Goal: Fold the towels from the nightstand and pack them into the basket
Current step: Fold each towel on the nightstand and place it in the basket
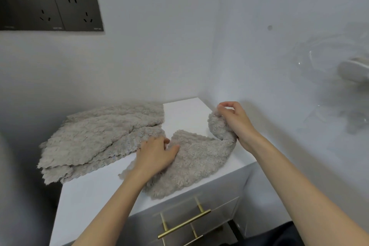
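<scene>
Early days, I'd say. One towel (199, 158) lies crumpled at the front right of the nightstand (89, 195), first fold barely started. The right hand (233, 122) pinches a lifted corner. The left hand (157, 154) lies palm-down on it, can't tell if the fingertips grab. More towels (99, 136) wait unfolded at the nightstand's back left. No basket in sight.
</scene>
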`<move>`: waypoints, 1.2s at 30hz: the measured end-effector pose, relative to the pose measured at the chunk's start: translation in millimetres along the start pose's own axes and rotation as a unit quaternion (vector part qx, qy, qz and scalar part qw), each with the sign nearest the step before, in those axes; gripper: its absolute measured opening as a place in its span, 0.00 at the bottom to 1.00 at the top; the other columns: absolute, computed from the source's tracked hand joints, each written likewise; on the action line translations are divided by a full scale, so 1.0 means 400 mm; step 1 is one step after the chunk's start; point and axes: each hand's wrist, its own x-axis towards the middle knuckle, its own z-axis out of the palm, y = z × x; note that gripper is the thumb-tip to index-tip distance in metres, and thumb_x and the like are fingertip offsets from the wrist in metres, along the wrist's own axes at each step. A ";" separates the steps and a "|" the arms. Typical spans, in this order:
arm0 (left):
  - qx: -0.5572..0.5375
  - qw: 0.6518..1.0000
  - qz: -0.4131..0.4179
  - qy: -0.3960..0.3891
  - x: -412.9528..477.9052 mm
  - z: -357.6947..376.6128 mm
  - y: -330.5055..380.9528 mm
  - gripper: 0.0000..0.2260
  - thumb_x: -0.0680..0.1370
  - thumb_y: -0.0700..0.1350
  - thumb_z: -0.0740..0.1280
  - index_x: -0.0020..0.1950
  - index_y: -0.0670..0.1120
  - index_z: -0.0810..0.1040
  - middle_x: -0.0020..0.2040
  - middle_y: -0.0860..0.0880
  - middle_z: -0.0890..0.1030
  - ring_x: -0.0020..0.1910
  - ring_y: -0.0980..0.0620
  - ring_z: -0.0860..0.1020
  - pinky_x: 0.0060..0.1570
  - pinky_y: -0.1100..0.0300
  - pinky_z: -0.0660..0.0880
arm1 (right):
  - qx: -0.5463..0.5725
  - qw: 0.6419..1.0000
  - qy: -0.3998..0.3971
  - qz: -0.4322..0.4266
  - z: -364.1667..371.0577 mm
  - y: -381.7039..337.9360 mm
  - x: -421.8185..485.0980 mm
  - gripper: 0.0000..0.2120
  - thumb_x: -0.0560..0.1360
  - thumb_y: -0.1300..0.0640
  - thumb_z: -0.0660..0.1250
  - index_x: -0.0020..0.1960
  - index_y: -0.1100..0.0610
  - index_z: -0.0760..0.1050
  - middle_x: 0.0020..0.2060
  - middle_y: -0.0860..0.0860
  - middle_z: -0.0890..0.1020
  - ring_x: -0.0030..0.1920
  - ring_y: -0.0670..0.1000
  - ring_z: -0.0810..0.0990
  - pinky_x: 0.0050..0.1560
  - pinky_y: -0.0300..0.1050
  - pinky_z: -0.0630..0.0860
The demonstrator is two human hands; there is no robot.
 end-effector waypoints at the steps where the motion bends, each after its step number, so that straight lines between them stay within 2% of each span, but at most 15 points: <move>1: -0.007 1.000 -0.010 -0.009 0.005 -0.002 0.002 0.20 0.76 0.61 0.62 0.61 0.49 0.74 0.55 0.50 0.77 0.61 0.44 0.73 0.63 0.47 0.70 | -0.039 0.999 -0.018 0.001 -0.005 0.002 0.000 0.13 0.77 0.47 0.65 0.59 0.49 0.69 0.50 0.49 0.79 0.46 0.46 0.78 0.42 0.40 0.72; 3: -0.011 1.000 -0.008 -0.021 0.014 -0.004 0.005 0.13 0.75 0.60 0.65 0.46 0.50 0.74 0.42 0.52 0.75 0.55 0.43 0.75 0.61 0.47 0.71 | -0.118 0.991 -0.062 0.004 -0.015 0.007 -0.001 0.19 0.75 0.43 0.66 0.62 0.47 0.65 0.51 0.48 0.77 0.48 0.43 0.77 0.41 0.39 0.69; 5: -0.036 0.999 0.011 -0.007 0.012 -0.009 0.008 0.16 0.75 0.57 0.67 0.35 0.49 0.67 0.34 0.51 0.70 0.44 0.43 0.73 0.54 0.50 0.71 | -0.185 0.978 -0.095 0.011 -0.022 0.014 -0.005 0.22 0.74 0.44 0.68 0.64 0.46 0.63 0.50 0.47 0.76 0.47 0.42 0.77 0.40 0.38 0.69; 8: -0.152 0.983 0.067 0.081 0.002 -0.030 0.016 0.10 0.77 0.48 0.67 0.40 0.45 0.70 0.37 0.48 0.74 0.39 0.45 0.72 0.41 0.54 0.70 | -0.367 0.925 -0.090 -0.021 -0.031 0.035 -0.003 0.23 0.74 0.47 0.67 0.67 0.48 0.66 0.54 0.49 0.77 0.55 0.49 0.74 0.45 0.40 0.69; 11: -0.234 0.954 0.138 0.130 -0.016 -0.080 0.027 0.06 0.79 0.45 0.65 0.43 0.49 0.70 0.38 0.53 0.74 0.36 0.59 0.71 0.37 0.65 0.67 | -0.532 0.840 -0.075 -0.081 -0.014 0.043 -0.008 0.24 0.73 0.46 0.63 0.68 0.46 0.67 0.63 0.47 0.73 0.66 0.55 0.62 0.57 0.46 0.60; 14: -0.281 0.934 0.194 0.107 -0.035 -0.120 0.032 0.06 0.79 0.44 0.64 0.44 0.48 0.69 0.34 0.54 0.69 0.31 0.59 0.66 0.32 0.67 0.63 | -0.409 0.895 -0.114 -0.135 0.020 0.023 -0.024 0.19 0.72 0.47 0.64 0.62 0.41 0.68 0.64 0.42 0.70 0.68 0.48 0.59 0.59 0.44 0.54; 17: -0.332 0.915 0.216 0.072 -0.051 -0.138 0.031 0.03 0.80 0.44 0.63 0.49 0.46 0.71 0.38 0.58 0.73 0.38 0.60 0.71 0.39 0.67 0.68 | -0.191 0.953 -0.228 -0.065 0.044 0.004 -0.038 0.21 0.72 0.54 0.66 0.61 0.41 0.64 0.64 0.42 0.70 0.66 0.41 0.68 0.55 0.38 0.67; 19: -0.348 0.906 0.228 0.074 -0.056 -0.145 0.033 0.02 0.80 0.43 0.63 0.51 0.46 0.71 0.41 0.58 0.74 0.42 0.61 0.72 0.43 0.66 0.68 | -0.146 0.944 -0.297 -0.005 0.049 -0.006 -0.047 0.28 0.68 0.53 0.66 0.65 0.42 0.62 0.60 0.44 0.74 0.53 0.37 0.76 0.45 0.34 0.70; 21: -0.360 0.899 0.235 0.088 -0.059 -0.154 0.034 0.03 0.80 0.42 0.62 0.53 0.45 0.72 0.44 0.55 0.75 0.44 0.59 0.73 0.44 0.65 0.69 | -0.165 0.929 -0.331 0.017 0.053 -0.012 -0.049 0.32 0.65 0.51 0.66 0.67 0.43 0.63 0.52 0.45 0.77 0.45 0.40 0.77 0.46 0.35 0.69; 23: -0.364 0.895 0.237 0.100 -0.057 -0.160 0.031 0.03 0.80 0.42 0.62 0.53 0.45 0.72 0.47 0.51 0.77 0.47 0.55 0.74 0.46 0.63 0.70 | -0.199 0.915 -0.352 0.003 0.057 -0.014 -0.048 0.26 0.65 0.49 0.68 0.62 0.48 0.71 0.46 0.45 0.79 0.44 0.43 0.76 0.49 0.40 0.70; 25: -0.350 0.900 0.231 0.119 -0.053 -0.160 0.026 0.03 0.80 0.43 0.63 0.53 0.46 0.73 0.48 0.49 0.77 0.47 0.53 0.74 0.47 0.61 0.70 | -0.221 0.902 -0.371 -0.028 0.062 -0.014 -0.051 0.12 0.69 0.49 0.69 0.46 0.56 0.76 0.37 0.47 0.76 0.37 0.45 0.73 0.41 0.41 0.68; 28: -0.325 0.911 0.178 0.183 -0.043 -0.153 0.018 0.05 0.79 0.48 0.65 0.54 0.54 0.73 0.52 0.58 0.76 0.50 0.62 0.74 0.47 0.71 0.68 | -0.167 0.934 -0.308 -0.069 0.058 -0.021 -0.048 0.14 0.75 0.50 0.68 0.34 0.54 0.71 0.28 0.46 0.71 0.29 0.45 0.69 0.32 0.36 0.65; 30: -0.292 0.921 0.119 0.228 -0.035 -0.148 0.006 0.10 0.78 0.51 0.65 0.60 0.55 0.72 0.60 0.59 0.74 0.61 0.58 0.70 0.59 0.63 0.68 | -0.062 0.969 -0.231 -0.064 0.052 -0.035 -0.045 0.13 0.76 0.51 0.67 0.35 0.54 0.77 0.31 0.46 0.80 0.33 0.46 0.79 0.35 0.37 0.74; 33: -0.229 0.944 0.039 0.233 -0.031 -0.139 -0.012 0.20 0.77 0.58 0.64 0.66 0.50 0.71 0.66 0.53 0.72 0.68 0.50 0.66 0.68 0.47 0.64 | 0.143 0.980 -0.136 -0.013 0.039 -0.051 -0.030 0.06 0.77 0.52 0.66 0.45 0.49 0.82 0.44 0.51 0.86 0.45 0.50 0.85 0.41 0.41 0.80; 36: -0.229 0.968 -0.020 0.101 -0.035 -0.120 -0.015 0.39 0.67 0.71 0.63 0.72 0.50 0.65 0.70 0.49 0.70 0.69 0.49 0.67 0.68 0.48 0.65 | 0.274 0.955 -0.102 0.052 0.026 -0.055 -0.017 0.14 0.80 0.52 0.62 0.63 0.53 0.75 0.53 0.55 0.84 0.53 0.54 0.83 0.44 0.48 0.81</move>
